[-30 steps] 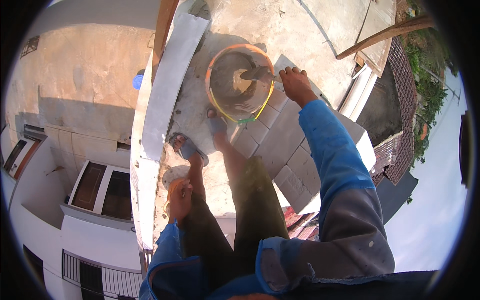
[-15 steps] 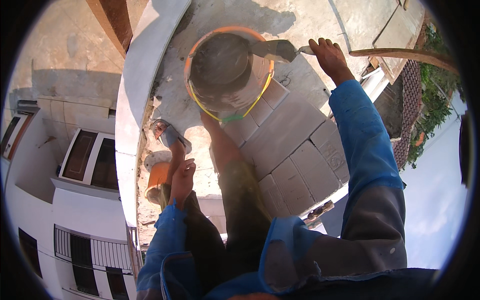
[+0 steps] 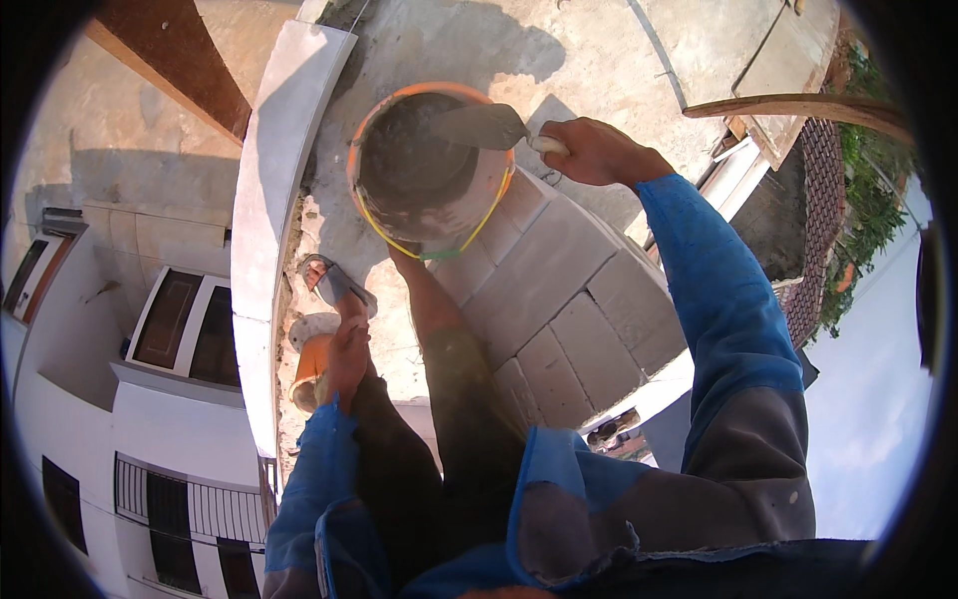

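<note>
My right hand (image 3: 596,152) is wrapped round the pale handle of a trowel (image 3: 489,127). The trowel's grey blade reaches over the bucket (image 3: 495,205), an orange-rimmed one with a yellow handle hanging down its near side. Wet grey mortar (image 3: 404,155) fills part of the bucket, and the blade's tip lies over it. Near my left leg hangs my left hand (image 3: 347,361), its fingers curled; whether anything is in them is hidden. Just below the bucket my feet stand on the ledge, the left one in a sandal (image 3: 334,285).
Stacked grey blocks (image 3: 544,265) stand right of my legs. A small orange container (image 3: 312,361) sits by my left foot. A white ledge edge (image 3: 261,250) curves along the left, with a drop to a white building (image 3: 170,439). Wooden beams (image 3: 798,104) cross the upper corners.
My right hand has moved left with the trowel, taking its blade farther over the mortar. The hand has turned over the handle. My left hand has shifted slightly, and the view has tilted a little.
</note>
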Demonstrator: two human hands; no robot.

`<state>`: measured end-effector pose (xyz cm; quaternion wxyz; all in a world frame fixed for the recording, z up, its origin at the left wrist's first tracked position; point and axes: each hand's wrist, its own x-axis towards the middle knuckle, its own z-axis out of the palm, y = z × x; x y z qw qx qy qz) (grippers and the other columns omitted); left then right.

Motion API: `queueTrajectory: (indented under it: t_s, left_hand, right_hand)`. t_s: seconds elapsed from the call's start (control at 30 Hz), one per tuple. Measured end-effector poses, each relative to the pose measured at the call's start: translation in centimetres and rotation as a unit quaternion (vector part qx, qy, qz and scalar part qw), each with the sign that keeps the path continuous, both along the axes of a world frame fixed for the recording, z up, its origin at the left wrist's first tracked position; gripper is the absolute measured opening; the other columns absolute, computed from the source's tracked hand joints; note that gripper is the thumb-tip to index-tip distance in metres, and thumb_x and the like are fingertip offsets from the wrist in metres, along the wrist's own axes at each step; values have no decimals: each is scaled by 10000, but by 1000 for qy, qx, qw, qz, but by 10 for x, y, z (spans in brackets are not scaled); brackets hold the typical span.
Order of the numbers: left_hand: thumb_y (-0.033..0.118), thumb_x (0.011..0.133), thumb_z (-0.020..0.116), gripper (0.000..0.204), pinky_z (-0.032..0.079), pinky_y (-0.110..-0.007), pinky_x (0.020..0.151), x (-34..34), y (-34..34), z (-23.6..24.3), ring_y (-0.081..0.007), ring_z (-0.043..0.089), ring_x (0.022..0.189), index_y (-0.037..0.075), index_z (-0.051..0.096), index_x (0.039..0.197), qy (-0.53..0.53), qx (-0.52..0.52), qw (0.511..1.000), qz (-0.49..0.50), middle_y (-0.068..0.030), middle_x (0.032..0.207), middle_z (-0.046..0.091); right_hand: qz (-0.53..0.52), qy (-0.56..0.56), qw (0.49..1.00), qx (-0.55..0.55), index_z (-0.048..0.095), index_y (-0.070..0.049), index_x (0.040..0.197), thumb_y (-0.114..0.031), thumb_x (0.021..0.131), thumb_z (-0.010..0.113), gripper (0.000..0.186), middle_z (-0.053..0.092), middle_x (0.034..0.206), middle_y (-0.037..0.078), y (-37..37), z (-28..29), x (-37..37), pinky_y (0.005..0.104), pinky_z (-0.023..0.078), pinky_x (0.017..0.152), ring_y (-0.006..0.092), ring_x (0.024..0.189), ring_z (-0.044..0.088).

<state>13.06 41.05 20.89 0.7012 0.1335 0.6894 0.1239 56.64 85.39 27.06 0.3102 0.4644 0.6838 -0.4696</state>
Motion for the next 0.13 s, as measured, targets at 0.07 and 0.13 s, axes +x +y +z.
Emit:
queueTrajectory:
  t_s: [0.07, 0.13]
  left_hand:
    - [230, 1116, 630, 324, 492, -230, 813, 11, 11, 3, -76, 642, 956, 10, 636, 1353, -2, -2, 1000, -11, -24, 1045, 704]
    - [213, 1101, 643, 354, 531, -264, 912, 19, 30, 22, -105, 641, 999, 13, 608, 1391, 5, -22, 1000, -3, -42, 1066, 693]
  right_hand:
    - [31, -38, 999, -1, 700, -74, 1282, -439, 1093, 561, 433, 762, 1130, 233, 8, -37, -4, 532, 545, 956, 403, 1097, 728]
    - [79, -75, 994, 6, 695, -105, 1332, -562, 1074, 583, 536, 772, 1133, 237, 20, -57, 5, 544, 524, 1034, 367, 1161, 733]
